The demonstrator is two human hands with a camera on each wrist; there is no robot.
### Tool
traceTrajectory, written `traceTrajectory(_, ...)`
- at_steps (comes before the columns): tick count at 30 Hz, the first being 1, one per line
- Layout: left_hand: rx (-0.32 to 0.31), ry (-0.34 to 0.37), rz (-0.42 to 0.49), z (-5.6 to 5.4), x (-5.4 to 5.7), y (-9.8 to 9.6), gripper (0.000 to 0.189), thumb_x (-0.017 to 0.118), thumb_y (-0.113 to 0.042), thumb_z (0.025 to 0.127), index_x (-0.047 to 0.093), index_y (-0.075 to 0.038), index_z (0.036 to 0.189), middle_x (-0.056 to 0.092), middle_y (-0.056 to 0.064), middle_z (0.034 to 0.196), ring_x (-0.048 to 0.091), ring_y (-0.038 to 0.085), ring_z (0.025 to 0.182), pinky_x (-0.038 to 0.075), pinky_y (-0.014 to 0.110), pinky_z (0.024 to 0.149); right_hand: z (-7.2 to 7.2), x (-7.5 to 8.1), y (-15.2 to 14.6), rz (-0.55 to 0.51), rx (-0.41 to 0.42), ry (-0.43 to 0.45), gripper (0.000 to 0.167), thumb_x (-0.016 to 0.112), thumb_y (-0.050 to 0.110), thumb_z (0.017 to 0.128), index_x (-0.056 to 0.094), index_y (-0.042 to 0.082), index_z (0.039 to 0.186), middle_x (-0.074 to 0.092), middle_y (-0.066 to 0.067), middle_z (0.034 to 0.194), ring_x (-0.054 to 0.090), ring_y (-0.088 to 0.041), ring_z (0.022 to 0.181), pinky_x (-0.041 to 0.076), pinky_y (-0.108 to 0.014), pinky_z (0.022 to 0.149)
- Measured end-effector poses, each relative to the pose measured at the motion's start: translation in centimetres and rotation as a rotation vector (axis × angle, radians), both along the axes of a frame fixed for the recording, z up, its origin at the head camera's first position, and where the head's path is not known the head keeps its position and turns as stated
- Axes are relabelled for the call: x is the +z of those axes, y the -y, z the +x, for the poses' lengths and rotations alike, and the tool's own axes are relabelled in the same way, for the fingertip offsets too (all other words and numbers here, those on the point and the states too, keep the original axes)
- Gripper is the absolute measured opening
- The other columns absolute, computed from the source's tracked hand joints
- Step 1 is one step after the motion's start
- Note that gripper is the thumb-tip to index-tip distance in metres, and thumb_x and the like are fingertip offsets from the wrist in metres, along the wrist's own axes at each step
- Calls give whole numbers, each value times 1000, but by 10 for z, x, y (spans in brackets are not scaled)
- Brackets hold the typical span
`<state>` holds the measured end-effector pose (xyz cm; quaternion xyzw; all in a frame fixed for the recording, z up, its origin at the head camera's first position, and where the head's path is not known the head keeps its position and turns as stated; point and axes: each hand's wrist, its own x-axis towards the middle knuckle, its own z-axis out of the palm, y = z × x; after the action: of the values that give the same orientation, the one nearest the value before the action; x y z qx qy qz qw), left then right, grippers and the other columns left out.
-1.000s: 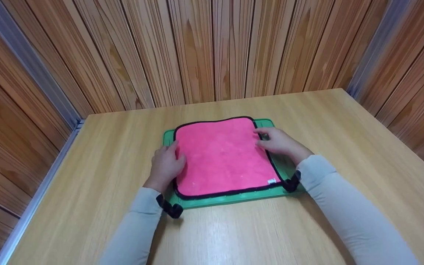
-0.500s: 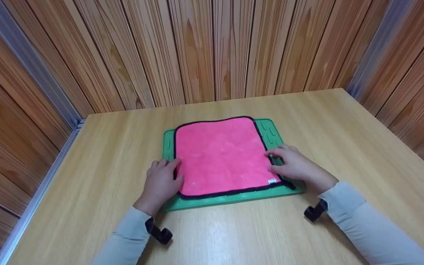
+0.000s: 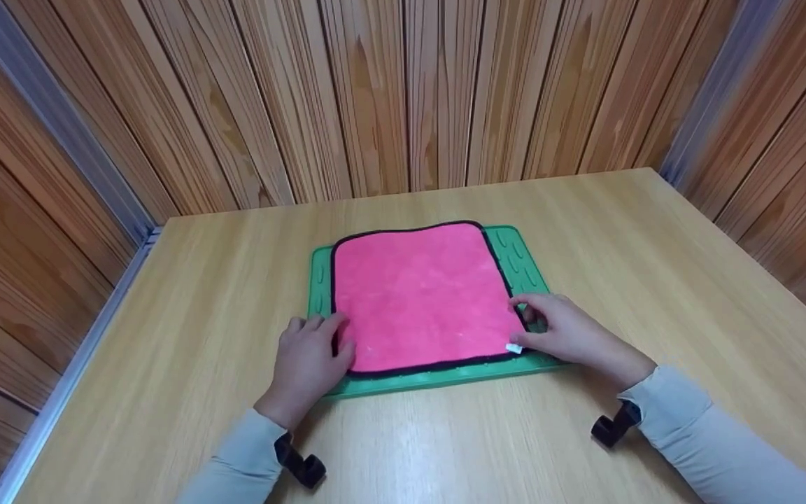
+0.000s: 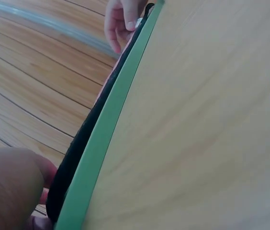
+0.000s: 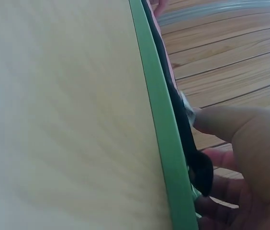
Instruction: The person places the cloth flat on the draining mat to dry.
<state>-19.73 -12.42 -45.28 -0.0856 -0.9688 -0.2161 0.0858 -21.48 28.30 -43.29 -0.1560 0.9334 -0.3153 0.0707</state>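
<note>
A pink cloth (image 3: 424, 301) with black edging lies flat over a green mat (image 3: 518, 259) that has raised oval bumps. At the cloth's near left corner my left hand (image 3: 308, 360) pinches the edge, its thumb on the pink side. My right hand (image 3: 567, 329) holds the near right edge, with the thumb beside a small white label (image 3: 513, 348). From the right wrist, the black edging (image 5: 201, 172) bulges up off the mat between thumb and fingers. The left fingertips are partly hidden behind the edging in the left wrist view.
The mat rests on a light wooden table (image 3: 445, 448). Wood-plank walls (image 3: 375, 98) stand behind it and at both sides. A dark camera mount hangs from each wrist, the left mount (image 3: 301, 462) and the right mount (image 3: 613, 427) close above the tabletop.
Both hands have slid along the cloth's sides toward me, from mid-edge to the near corners. The near corners and the label have shifted slightly inward; the mat stays in place.
</note>
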Motion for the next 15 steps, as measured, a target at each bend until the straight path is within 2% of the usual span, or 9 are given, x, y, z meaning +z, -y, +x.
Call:
traceTrajectory(2, 2, -9, -1, 0, 0, -1, 49, 76, -29, 104, 73, -10, 149, 76, 19, 124, 55, 31, 106, 49, 48, 92, 2, 0, 2, 27, -11, -25, 64, 81, 33, 104, 60, 7, 158, 66, -22, 140, 60, -39, 127, 61, -54, 107)
traceTrajectory(4, 7, -9, 18, 0, -1, -3, 50, 76, -28, 104, 72, -10, 150, 75, 19, 123, 53, 30, 105, 47, 47, 91, 4, 0, 3, 47, -25, -37, 66, 81, 35, 104, 60, 9, 160, 60, -25, 152, 55, -45, 140, 56, -66, 116)
traceTrajectory(7, 22, 5, 81, 1, -4, -5, 47, 77, -25, 104, 73, -10, 149, 74, 19, 123, 52, 29, 104, 44, 44, 90, 5, -2, 7, 56, -44, -44, 65, 80, 35, 105, 60, 9, 160, 59, -26, 153, 55, -47, 142, 55, -68, 117)
traceTrajectory(10, 38, 23, 170, 2, -7, -7, 43, 78, -21, 105, 75, -12, 147, 78, 15, 131, 53, 27, 106, 44, 41, 92, 5, -5, 11, 65, -59, -61, 63, 79, 33, 106, 60, 7, 160, 60, -27, 153, 57, -47, 140, 55, -68, 117)
traceTrajectory(13, 30, 42, 250, 3, -10, -8, 39, 78, -18, 105, 77, -14, 144, 81, 10, 135, 55, 24, 110, 46, 36, 93, 6, -9, 13, 75, -59, -110, 60, 79, 32, 106, 63, 7, 158, 63, -25, 149, 60, -46, 138, 56, -67, 116)
traceTrajectory(15, 13, 57, 295, 4, -11, -8, 36, 78, -16, 104, 80, -15, 141, 81, 10, 132, 56, 24, 111, 47, 32, 87, 7, -13, 13, 73, -48, -165, 56, 80, 31, 105, 67, 6, 153, 68, -22, 142, 62, -43, 131, 57, -64, 112)
